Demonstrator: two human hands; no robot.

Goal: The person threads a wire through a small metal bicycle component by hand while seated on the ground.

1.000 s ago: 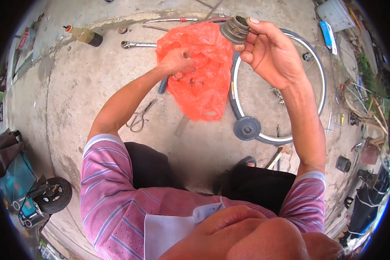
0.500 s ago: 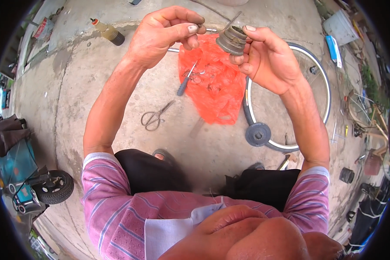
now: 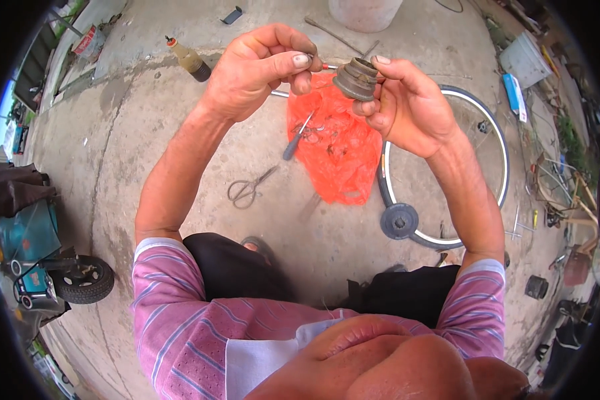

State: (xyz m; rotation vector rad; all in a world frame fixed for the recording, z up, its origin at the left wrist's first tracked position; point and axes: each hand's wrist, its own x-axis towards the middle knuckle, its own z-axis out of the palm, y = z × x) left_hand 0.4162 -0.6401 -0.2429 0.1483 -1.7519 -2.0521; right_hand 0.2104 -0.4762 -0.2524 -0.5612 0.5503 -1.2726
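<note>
Up front, the right hand [image 3: 417, 110] has a firm grip on a hollow metal part [image 3: 355, 81], thumb at its narrow upper rim and fingers tucked around underneath. The part is tilted, its wider end down, held up above the red plastic bag [image 3: 345, 160]. Just to its left, the left hand [image 3: 250, 77] is raised too, thumb and forefinger pinched together at the tips; whether anything tiny sits between them, I cannot tell.

Below, the bag lies spread on the concrete floor [image 3: 147, 180] with small dark bits scattered over it. A screwdriver [image 3: 291, 148] crosses its left edge, blade on the plastic, and a pair of scissors [image 3: 243, 193] rests nearby. On the right, a bicycle wheel [image 3: 384, 175] lies flat, a round dark disc [image 3: 399, 221] over its near edge. Farther off stands a bottle [image 3: 192, 61] of dark liquid.
</note>
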